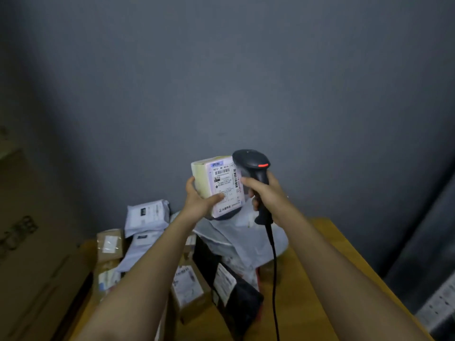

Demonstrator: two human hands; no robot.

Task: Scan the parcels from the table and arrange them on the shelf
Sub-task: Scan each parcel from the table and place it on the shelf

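Observation:
My left hand [199,200] grips a small pale box parcel [218,184] from its lower left, thumb across the white shipping label that faces me. My right hand [264,193] grips the handle of a black barcode scanner [251,164], whose head with a red light sits just right of the parcel's label and touches or nearly touches its edge. The scanner's black cable [273,267] hangs down over the table. Both are raised above the wooden table [317,279].
A heap of parcels lies on the table below my arms: white poly bags [147,215], small brown cartons [109,244], a black bag with a label [236,294] and a large white bag [236,237]. A grey wall stands behind. A big cardboard box [29,242] is at the left.

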